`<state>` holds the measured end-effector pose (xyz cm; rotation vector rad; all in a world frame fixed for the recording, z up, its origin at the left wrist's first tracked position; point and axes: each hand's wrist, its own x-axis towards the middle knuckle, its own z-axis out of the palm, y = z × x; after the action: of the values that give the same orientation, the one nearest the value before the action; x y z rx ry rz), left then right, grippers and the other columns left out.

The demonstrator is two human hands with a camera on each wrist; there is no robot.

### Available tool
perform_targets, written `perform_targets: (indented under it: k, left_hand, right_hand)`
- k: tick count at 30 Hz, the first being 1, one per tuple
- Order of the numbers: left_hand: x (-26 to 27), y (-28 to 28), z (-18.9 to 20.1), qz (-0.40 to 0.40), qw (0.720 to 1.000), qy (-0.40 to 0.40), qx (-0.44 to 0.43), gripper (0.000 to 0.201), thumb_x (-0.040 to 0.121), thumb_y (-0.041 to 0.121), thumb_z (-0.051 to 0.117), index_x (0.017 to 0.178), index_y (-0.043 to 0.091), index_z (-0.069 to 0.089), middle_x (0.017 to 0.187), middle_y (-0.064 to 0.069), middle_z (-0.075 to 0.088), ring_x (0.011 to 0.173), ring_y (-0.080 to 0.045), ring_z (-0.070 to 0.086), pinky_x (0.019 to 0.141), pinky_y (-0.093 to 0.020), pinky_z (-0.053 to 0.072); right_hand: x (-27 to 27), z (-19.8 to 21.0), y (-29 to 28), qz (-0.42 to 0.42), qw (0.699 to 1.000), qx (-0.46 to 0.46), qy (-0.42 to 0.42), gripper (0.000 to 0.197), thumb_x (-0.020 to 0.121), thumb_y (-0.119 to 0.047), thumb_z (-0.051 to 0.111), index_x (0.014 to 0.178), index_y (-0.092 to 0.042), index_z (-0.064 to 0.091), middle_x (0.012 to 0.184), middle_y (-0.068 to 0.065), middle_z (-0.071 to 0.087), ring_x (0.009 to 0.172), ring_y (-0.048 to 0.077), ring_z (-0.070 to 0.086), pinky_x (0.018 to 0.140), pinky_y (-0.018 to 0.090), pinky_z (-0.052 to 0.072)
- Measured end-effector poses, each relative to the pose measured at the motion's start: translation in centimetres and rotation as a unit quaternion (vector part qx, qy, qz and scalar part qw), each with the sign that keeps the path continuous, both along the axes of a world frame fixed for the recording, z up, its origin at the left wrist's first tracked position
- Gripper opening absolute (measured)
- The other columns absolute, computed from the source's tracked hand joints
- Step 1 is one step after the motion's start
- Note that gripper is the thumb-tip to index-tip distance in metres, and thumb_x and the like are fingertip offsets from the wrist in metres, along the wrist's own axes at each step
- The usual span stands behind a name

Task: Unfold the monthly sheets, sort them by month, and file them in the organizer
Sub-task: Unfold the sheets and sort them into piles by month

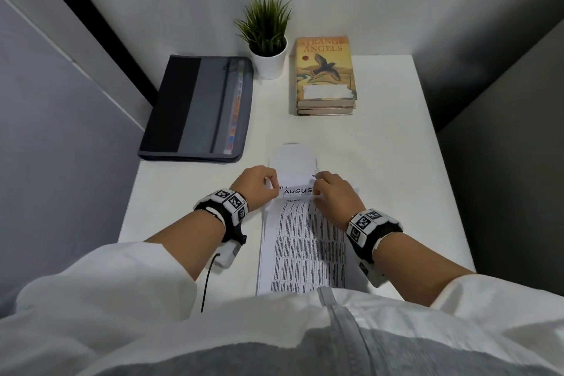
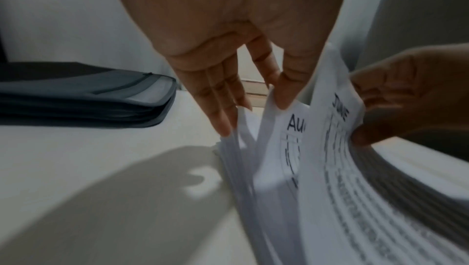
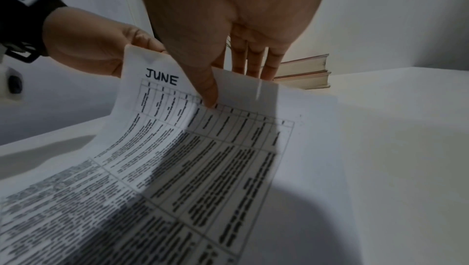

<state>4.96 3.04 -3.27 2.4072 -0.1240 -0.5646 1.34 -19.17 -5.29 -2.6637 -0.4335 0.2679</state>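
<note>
A stack of white monthly sheets [image 1: 305, 247] lies on the white desk near its front edge. The top sheet reads JUNE [image 3: 162, 78] and is printed with a dense table. Behind it a sheet headed AUGUST [image 1: 297, 191] stands lifted. My left hand [image 1: 259, 185] pinches the far left corner of the sheets [image 2: 253, 133], thumb and fingers fanning their edges apart. At the far right edge my right hand [image 1: 328, 189] pinches the JUNE sheet, thumb [image 3: 208, 93] on its printed face. The dark grey organizer [image 1: 198, 107] lies closed at the back left.
A small potted plant [image 1: 268, 40] in a white pot stands at the back centre. Two stacked books [image 1: 325, 76] lie to its right. Grey walls close in on the left, back and right of the desk [image 1: 412, 177].
</note>
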Motion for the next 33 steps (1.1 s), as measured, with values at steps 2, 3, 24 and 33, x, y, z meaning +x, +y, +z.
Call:
perform_targets:
  k: [2, 3, 24, 33]
  left_hand:
    - [0.0, -0.1, -0.1, 0.003, 1.0, 0.01, -0.026, 0.004, 0.076, 0.018, 0.069, 0.074, 0.018, 0.066, 0.097, -0.002, 0.065, 0.091, -0.022, 0.061, 0.088, -0.042, 0.051]
    - [0.1, -0.2, -0.2, 0.011, 0.999, 0.012, -0.035, 0.008, 0.078, 0.023, 0.07, 0.076, 0.016, 0.068, 0.097, -0.004, 0.066, 0.09, -0.022, 0.061, 0.087, -0.04, 0.051]
    - [-0.4, 0.0, -0.4, -0.006, 1.0, 0.008, -0.029, 0.007, 0.079, 0.026, 0.071, 0.073, 0.023, 0.068, 0.085, -0.002, 0.07, 0.077, -0.023, 0.062, 0.078, -0.038, 0.055]
    - [0.0, -0.6, -0.8, 0.061, 0.996, 0.014, -0.065, 0.004, 0.086, 0.015, 0.068, 0.086, 0.017, 0.071, 0.082, 0.001, 0.067, 0.074, -0.011, 0.058, 0.071, -0.021, 0.047]
  right_hand:
    - [-0.1, 0.1, 0.2, 0.004, 1.0, 0.003, 0.006, 0.007, 0.08, -0.002, 0.061, 0.086, -0.006, 0.06, 0.106, 0.011, 0.06, 0.098, 0.03, 0.053, 0.081, 0.038, 0.043]
    - [-0.1, 0.2, 0.2, 0.004, 1.0, 0.001, 0.009, 0.006, 0.079, 0.0, 0.06, 0.083, -0.005, 0.059, 0.098, 0.011, 0.061, 0.093, 0.031, 0.053, 0.077, 0.037, 0.042]
    - [-1.0, -0.7, 0.3, -0.031, 0.999, 0.023, 0.016, 0.033, 0.083, -0.001, 0.053, 0.116, -0.006, 0.06, 0.106, 0.013, 0.06, 0.099, 0.032, 0.051, 0.083, 0.042, 0.044]
    - [-1.0, -0.6, 0.3, -0.034, 0.999, 0.009, 0.037, 0.016, 0.077, -0.001, 0.06, 0.087, -0.011, 0.053, 0.096, 0.007, 0.054, 0.095, 0.029, 0.049, 0.074, 0.033, 0.039]
